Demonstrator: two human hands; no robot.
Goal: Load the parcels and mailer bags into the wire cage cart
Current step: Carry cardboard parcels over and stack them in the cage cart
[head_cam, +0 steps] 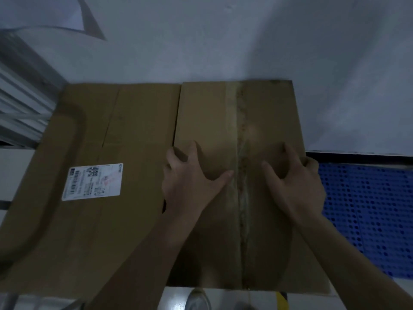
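Boxes of brown cardboard sit side by side in front of a white wall (223, 41). The taped box (207, 117) is on the right, with a rough strip of tape (242, 220) running down the middle of its top. The left hand (190, 177) grips its left edge: the fingers curl over the side and the thumb lies flat on top, pointing at the tape. The right hand (297, 182) grips the right edge, fingers bent over it and thumb on top. The other box (134, 130) is just beside the taped box, on its left, with a white label (92, 181) stuck on top. A blue plastic pallet (368, 209) full of holes lies to the right. A grey shoe (197, 298) shows below the taped box's near edge. What the boxes rest on is hidden.
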